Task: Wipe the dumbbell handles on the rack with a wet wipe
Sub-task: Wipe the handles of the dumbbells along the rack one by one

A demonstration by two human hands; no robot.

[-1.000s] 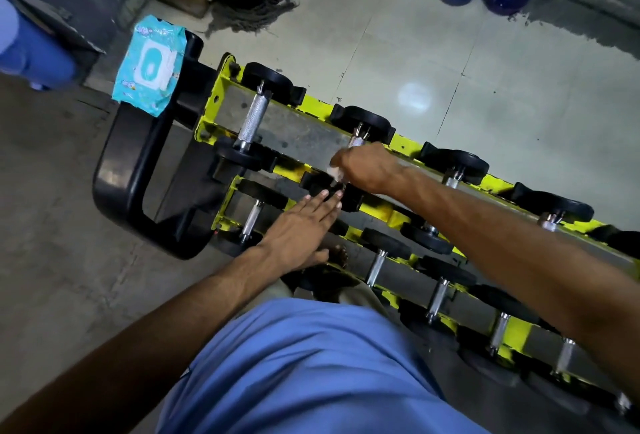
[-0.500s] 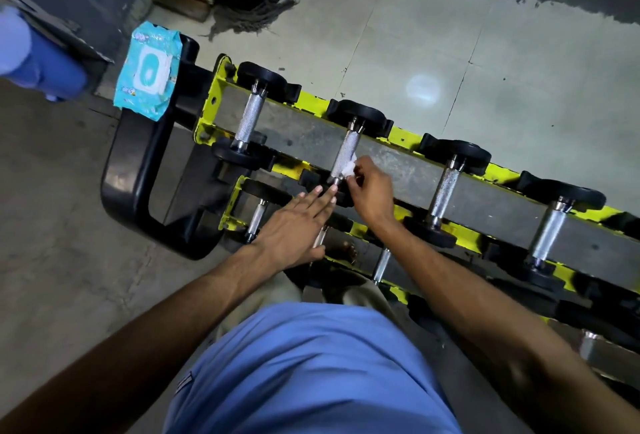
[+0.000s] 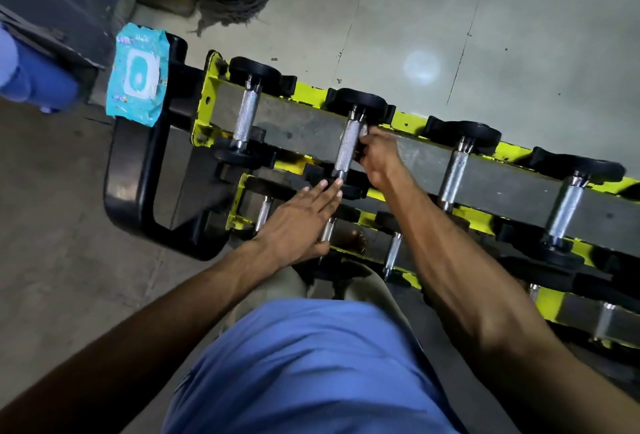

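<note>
A yellow and grey dumbbell rack (image 3: 301, 123) runs from the upper left to the right, with several black dumbbells on its tiers. My right hand (image 3: 379, 154) pinches a white wet wipe (image 3: 363, 129) against the right side of the second top-tier dumbbell's knurled steel handle (image 3: 347, 147); the wipe is mostly hidden by my fingers. My left hand (image 3: 299, 222) lies flat with straight fingers on the near black weight of that dumbbell, its fingertips by the handle's lower end. Another top-tier handle (image 3: 246, 120) stands bare to the left.
A teal wet wipe pack (image 3: 138, 75) lies on the black end frame (image 3: 128, 184) left of the rack. Further dumbbell handles (image 3: 453, 173) extend to the right. A blue water jug (image 3: 33, 81) sits far left, a mop head (image 3: 239, 5) at the top. My blue shirt fills the bottom.
My right hand has slid the wipe up the second handle toward its far end, after sliding down it before. My left hand has stayed flat on the near weight.
</note>
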